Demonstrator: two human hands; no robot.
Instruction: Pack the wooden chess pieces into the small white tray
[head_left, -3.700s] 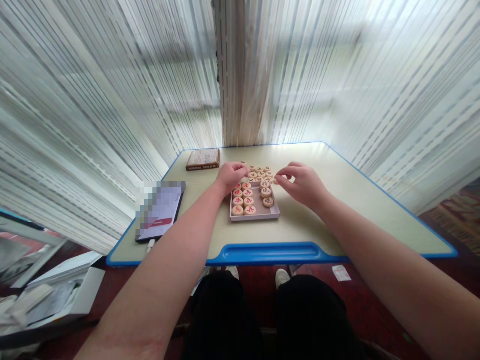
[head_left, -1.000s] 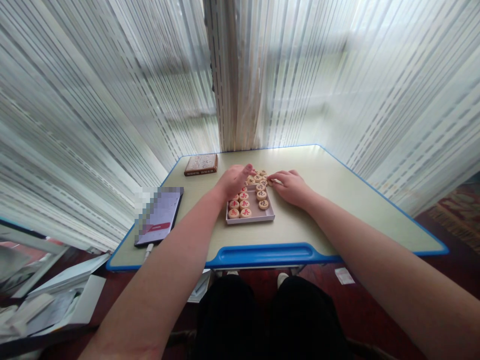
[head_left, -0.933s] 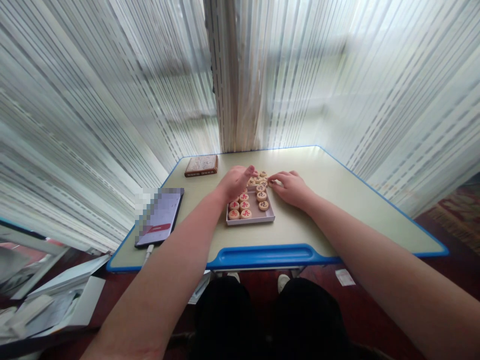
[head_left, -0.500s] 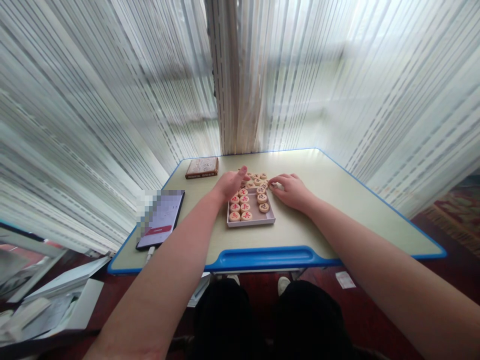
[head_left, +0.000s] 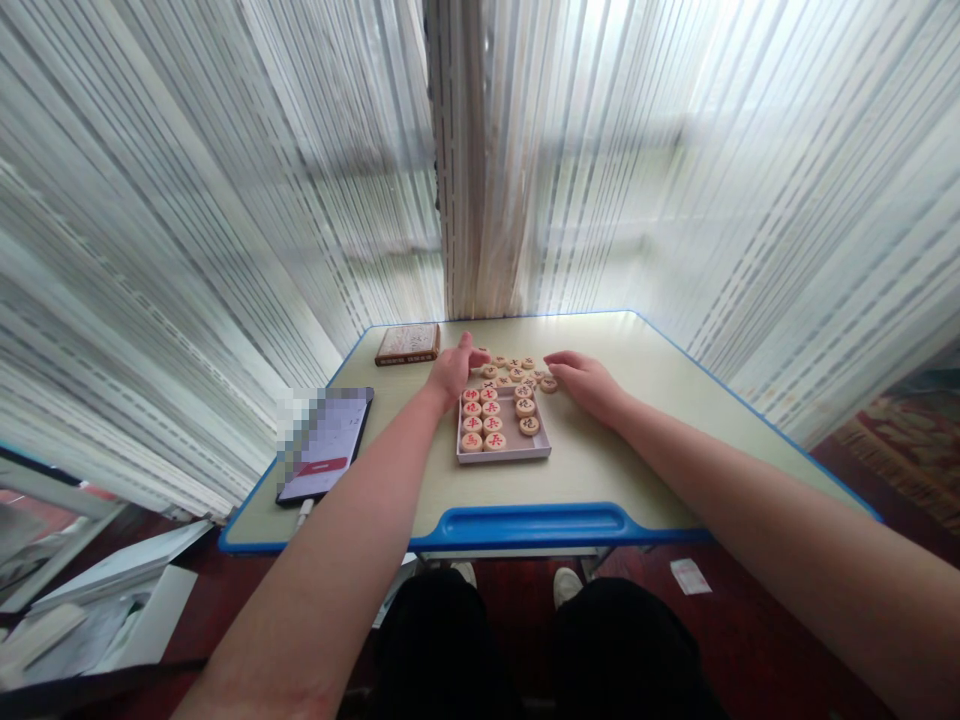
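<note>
A shallow pale box (head_left: 504, 456) on the table holds round wooden Chinese chess pieces: two columns of red-marked pieces (head_left: 492, 424) on its left, and a column of dark-marked pieces (head_left: 529, 426) on its right. Behind the box lies a loose group of chess pieces (head_left: 516, 374). My left hand (head_left: 453, 370) is beside the box's far left corner, thumb up and fingers stretched toward the loose pieces. To the right of that group my right hand (head_left: 583, 378) is open, fingers extended, close to a single chess piece (head_left: 549, 384). Neither hand shows a piece in it.
A brown patterned box (head_left: 407, 345) lies at the table's back left. In front of it is a tablet (head_left: 330, 445) with a white cable plugged in. The table (head_left: 645, 480) has a blue rim and a blue front groove (head_left: 532, 522). Striped curtains hang behind.
My right hand has drawn slightly away from the loose pieces, and its fingers have straightened. A piece that was at its fingertips now lies free. The whole view has shifted slightly.
</note>
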